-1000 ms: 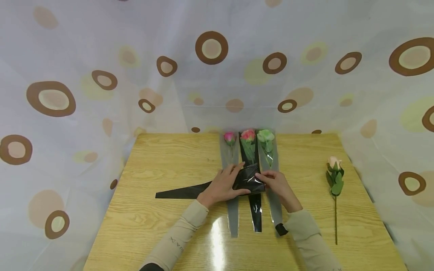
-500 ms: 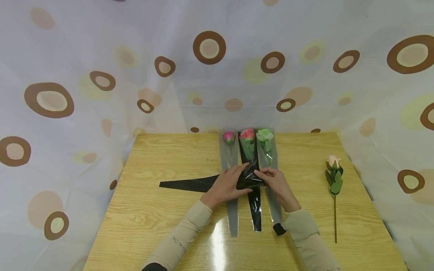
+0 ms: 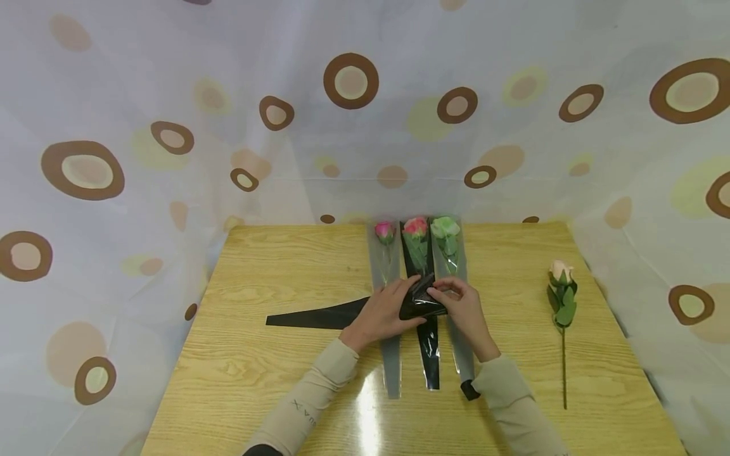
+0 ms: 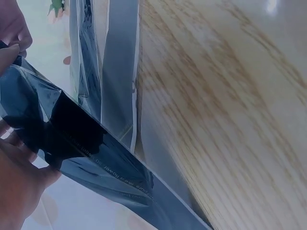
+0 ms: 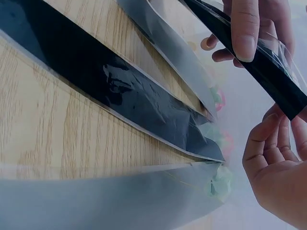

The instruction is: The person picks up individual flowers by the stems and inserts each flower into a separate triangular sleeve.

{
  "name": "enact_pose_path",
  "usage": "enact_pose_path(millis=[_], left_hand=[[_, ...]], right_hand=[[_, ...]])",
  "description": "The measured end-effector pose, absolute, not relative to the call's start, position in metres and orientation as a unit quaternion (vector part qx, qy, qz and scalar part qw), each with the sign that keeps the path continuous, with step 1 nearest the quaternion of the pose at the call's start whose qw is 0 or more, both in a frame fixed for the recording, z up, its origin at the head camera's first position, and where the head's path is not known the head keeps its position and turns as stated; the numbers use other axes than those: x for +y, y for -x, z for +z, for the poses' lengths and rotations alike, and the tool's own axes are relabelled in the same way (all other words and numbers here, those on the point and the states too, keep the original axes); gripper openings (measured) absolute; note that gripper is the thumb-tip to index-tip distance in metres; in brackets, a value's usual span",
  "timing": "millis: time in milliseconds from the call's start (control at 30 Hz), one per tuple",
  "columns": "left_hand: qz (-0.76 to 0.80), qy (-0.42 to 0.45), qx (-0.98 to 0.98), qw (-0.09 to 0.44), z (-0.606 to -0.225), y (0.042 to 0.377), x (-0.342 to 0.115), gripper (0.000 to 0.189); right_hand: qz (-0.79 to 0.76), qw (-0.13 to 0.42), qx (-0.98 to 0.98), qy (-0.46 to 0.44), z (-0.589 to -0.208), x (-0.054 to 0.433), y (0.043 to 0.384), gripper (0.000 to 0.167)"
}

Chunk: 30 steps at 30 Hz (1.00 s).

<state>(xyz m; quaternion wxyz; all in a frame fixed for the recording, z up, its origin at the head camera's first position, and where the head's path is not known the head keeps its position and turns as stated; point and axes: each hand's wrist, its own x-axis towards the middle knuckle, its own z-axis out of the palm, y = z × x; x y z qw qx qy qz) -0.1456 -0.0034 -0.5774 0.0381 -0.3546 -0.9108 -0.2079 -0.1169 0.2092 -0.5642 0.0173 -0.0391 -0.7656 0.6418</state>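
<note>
A tapered black flower sleeve with a clear front lies sideways, held above the row of wrapped flowers. My left hand grips its wide part, the thumb on the near side and fingers on the far side; the left wrist view shows that thumb against the sleeve. At the sleeve's wide right end, my right hand pinches the edge with thumb and fingertips. Below are a magenta rose in a grey sleeve, a coral rose in a black one and a pale green flower in grey.
A loose peach rose with green leaves and a bare stem lies on the right of the wooden table. A small black piece is at the green flower's sleeve bottom. A dotted curtain encloses the table's back and sides.
The black sleeve's narrow tail swung up and slightly right, then dipped a little. Both hands shifted only slightly; the right fingers are more bent at the sleeve's edge.
</note>
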Motion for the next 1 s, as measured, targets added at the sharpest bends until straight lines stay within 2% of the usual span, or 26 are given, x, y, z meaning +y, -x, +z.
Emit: enact_pose_path(millis=[300,533,833,1000], left_hand=[[-0.21,0.347,-0.914,0.018,-0.577,0.143,-0.004,0.089],[-0.192,0.349,-0.917,0.027,-0.582,0.141,-0.008,0.085],[-0.13,0.345,-0.928,0.047,-0.589,0.143,-0.013,0.095],[-0.124,0.343,-0.93,0.053,-0.59,0.144,-0.014,0.097]], right_hand=[[0.594,0.008,-0.804,0.021,-0.564,0.212,0.114,0.034],[0.54,-0.023,-0.841,-0.001,-0.566,0.213,0.116,0.031],[0.51,0.028,-0.859,0.041,-0.552,0.208,0.113,0.031],[0.548,0.023,-0.834,0.066,-0.548,0.208,0.113,0.034]])
